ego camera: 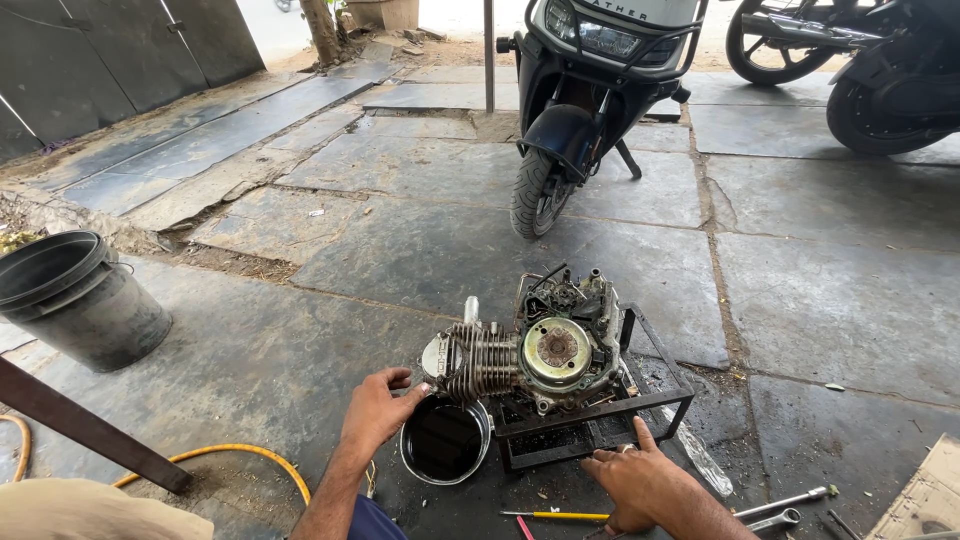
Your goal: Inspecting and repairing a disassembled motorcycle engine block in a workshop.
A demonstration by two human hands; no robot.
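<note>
Grey engine, black bucket, yellow hose, possibly black oil bowl.

Even shaded daylight, brighter glare at top edge, soft faint shadows, sharp focus, slight wide-angle edge distortion

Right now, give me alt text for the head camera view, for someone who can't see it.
A person's left hand touches a motorcycle engine sitting on a black metal frame, and the right hand rests on the frame's front edge. A tin of dark oil sits below the engine; a scooter is parked behind.
</note>
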